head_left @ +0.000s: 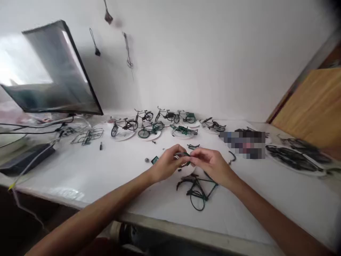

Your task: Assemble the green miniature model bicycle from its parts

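Okay, left hand (167, 163) and right hand (209, 161) pinch the wheel (182, 154) between fingers, likely steadying it; frame (200, 187) lies near on the bench (106, 177).

A miniature bicycle wheel (182, 154) is sitting tilted between the left grip (166, 163) and the right grip (209, 161), both pinching its edge over the white counter (106, 170). From here its thin, dark-green rim is showing as a narrow loop, partly covered.
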`<move>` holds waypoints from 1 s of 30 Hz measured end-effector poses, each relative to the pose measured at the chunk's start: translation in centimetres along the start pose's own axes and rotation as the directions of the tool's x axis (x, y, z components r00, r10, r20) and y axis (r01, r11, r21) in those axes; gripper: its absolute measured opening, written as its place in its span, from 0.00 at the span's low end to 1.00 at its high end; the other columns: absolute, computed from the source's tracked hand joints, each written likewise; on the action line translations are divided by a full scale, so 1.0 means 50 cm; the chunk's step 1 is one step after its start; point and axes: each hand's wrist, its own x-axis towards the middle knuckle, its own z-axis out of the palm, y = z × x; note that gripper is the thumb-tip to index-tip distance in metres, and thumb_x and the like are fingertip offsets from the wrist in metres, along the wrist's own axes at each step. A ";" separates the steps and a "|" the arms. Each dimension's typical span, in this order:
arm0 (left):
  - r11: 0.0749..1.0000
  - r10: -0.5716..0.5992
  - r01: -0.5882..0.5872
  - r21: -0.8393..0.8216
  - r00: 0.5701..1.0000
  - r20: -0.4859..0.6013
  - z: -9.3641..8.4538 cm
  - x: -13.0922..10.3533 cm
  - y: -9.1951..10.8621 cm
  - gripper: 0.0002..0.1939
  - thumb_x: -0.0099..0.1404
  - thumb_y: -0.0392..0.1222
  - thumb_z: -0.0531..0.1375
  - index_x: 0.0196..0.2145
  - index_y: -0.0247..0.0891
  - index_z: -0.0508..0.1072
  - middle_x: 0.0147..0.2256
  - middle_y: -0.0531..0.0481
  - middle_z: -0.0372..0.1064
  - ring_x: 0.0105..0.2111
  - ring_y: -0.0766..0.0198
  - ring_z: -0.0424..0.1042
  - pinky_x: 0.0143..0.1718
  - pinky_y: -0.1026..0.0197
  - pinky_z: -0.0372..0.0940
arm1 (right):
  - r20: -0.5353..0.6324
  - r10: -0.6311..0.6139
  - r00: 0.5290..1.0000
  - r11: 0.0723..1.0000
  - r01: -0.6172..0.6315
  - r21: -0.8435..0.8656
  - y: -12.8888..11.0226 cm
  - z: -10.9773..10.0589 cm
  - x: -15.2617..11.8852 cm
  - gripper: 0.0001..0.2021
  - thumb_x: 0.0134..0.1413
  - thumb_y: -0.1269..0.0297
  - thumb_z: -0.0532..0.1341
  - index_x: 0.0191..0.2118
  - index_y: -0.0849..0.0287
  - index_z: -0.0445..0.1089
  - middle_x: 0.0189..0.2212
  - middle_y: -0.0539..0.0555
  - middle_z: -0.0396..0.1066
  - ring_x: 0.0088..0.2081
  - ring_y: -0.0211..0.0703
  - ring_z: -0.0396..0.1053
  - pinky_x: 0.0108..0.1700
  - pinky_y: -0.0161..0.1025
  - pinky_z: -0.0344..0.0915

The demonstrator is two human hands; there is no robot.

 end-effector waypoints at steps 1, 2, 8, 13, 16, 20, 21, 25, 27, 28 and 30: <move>1.000 -0.017 0.017 0.013 1.000 0.004 0.001 -0.002 0.001 0.17 0.68 0.51 0.63 0.36 0.36 0.63 0.30 0.52 0.65 0.28 0.69 0.62 0.30 0.63 0.60 | 0.012 0.007 1.000 1.000 -0.007 0.001 0.000 0.000 -0.003 0.12 0.58 0.55 0.65 0.35 0.59 0.73 0.28 0.50 0.72 0.32 0.40 0.70 0.37 0.37 0.66; 0.999 -0.031 0.030 0.025 0.999 0.008 0.001 -0.004 0.002 0.17 0.68 0.51 0.62 0.35 0.36 0.62 0.29 0.53 0.65 0.28 0.68 0.62 0.30 0.63 0.60 | 0.020 0.013 1.000 1.000 -0.013 0.003 0.000 0.001 -0.006 0.12 0.58 0.55 0.65 0.35 0.59 0.73 0.28 0.50 0.72 0.32 0.40 0.70 0.37 0.37 0.66; 0.998 -0.028 0.027 0.060 0.999 0.016 -0.003 -0.009 0.009 0.17 0.69 0.53 0.61 0.36 0.36 0.63 0.27 0.52 0.66 0.28 0.68 0.64 0.31 0.63 0.61 | -0.011 0.013 1.000 1.000 -0.013 0.017 -0.002 0.002 -0.011 0.10 0.58 0.56 0.65 0.35 0.58 0.73 0.26 0.49 0.72 0.30 0.40 0.70 0.37 0.38 0.66; 0.999 -0.034 0.034 0.009 0.998 0.061 -0.007 -0.009 0.008 0.17 0.69 0.53 0.61 0.37 0.36 0.63 0.27 0.53 0.66 0.28 0.68 0.65 0.31 0.63 0.61 | 0.005 0.022 1.000 0.999 -0.022 0.025 -0.003 0.001 -0.008 0.10 0.57 0.57 0.66 0.35 0.58 0.73 0.26 0.49 0.72 0.30 0.40 0.70 0.37 0.38 0.66; 0.999 -0.040 0.040 0.001 0.996 0.080 -0.006 -0.010 0.006 0.17 0.70 0.53 0.61 0.38 0.36 0.63 0.27 0.53 0.65 0.28 0.68 0.64 0.31 0.63 0.61 | 0.028 0.032 0.999 0.999 -0.033 0.037 -0.001 -0.002 -0.009 0.11 0.56 0.56 0.67 0.33 0.59 0.73 0.26 0.50 0.73 0.30 0.40 0.70 0.37 0.38 0.65; 0.999 -0.032 0.030 0.017 0.994 0.108 -0.007 -0.012 0.006 0.16 0.71 0.53 0.60 0.38 0.36 0.64 0.27 0.54 0.65 0.28 0.69 0.63 0.30 0.64 0.60 | 0.073 0.054 0.996 0.996 -0.058 0.061 0.002 -0.004 -0.011 0.11 0.55 0.56 0.68 0.32 0.59 0.73 0.25 0.49 0.72 0.29 0.40 0.69 0.36 0.38 0.64; 0.999 -0.031 0.028 0.022 0.993 0.113 -0.008 -0.012 0.007 0.16 0.71 0.53 0.59 0.38 0.36 0.64 0.27 0.54 0.65 0.28 0.69 0.64 0.30 0.64 0.60 | 0.083 0.056 0.995 0.996 -0.061 0.065 0.001 -0.004 -0.011 0.11 0.55 0.56 0.68 0.31 0.59 0.73 0.24 0.49 0.71 0.29 0.39 0.69 0.36 0.38 0.64; 1.000 -0.026 0.024 0.016 0.994 0.109 -0.009 -0.013 0.009 0.17 0.70 0.53 0.60 0.37 0.36 0.64 0.27 0.53 0.65 0.28 0.68 0.65 0.30 0.64 0.62 | 0.058 0.044 0.997 0.997 -0.048 0.060 -0.005 -0.003 -0.010 0.12 0.55 0.55 0.68 0.31 0.59 0.72 0.25 0.49 0.71 0.30 0.40 0.69 0.36 0.38 0.64; 0.999 -0.034 0.032 0.012 0.994 0.105 -0.008 -0.013 0.012 0.17 0.70 0.54 0.60 0.37 0.36 0.63 0.26 0.54 0.64 0.27 0.68 0.65 0.30 0.64 0.63 | 0.046 0.052 0.998 0.997 -0.055 0.048 -0.007 -0.003 -0.010 0.12 0.55 0.55 0.68 0.32 0.59 0.72 0.25 0.49 0.72 0.30 0.40 0.70 0.36 0.38 0.64; 0.999 -0.039 0.038 0.012 0.993 0.107 -0.007 -0.014 0.013 0.17 0.70 0.54 0.60 0.37 0.36 0.63 0.26 0.54 0.64 0.27 0.68 0.65 0.30 0.64 0.63 | 0.049 0.062 0.997 0.997 -0.064 0.041 -0.008 -0.003 -0.011 0.12 0.55 0.55 0.68 0.32 0.59 0.72 0.25 0.49 0.72 0.30 0.40 0.70 0.36 0.38 0.64; 0.999 -0.048 0.047 0.012 0.992 0.120 -0.005 -0.014 0.015 0.17 0.70 0.53 0.60 0.37 0.36 0.63 0.25 0.54 0.64 0.27 0.68 0.65 0.29 0.65 0.63 | 0.069 0.077 0.995 0.996 -0.079 0.037 -0.007 -0.004 -0.011 0.12 0.55 0.55 0.68 0.32 0.58 0.72 0.24 0.49 0.71 0.29 0.40 0.69 0.36 0.38 0.63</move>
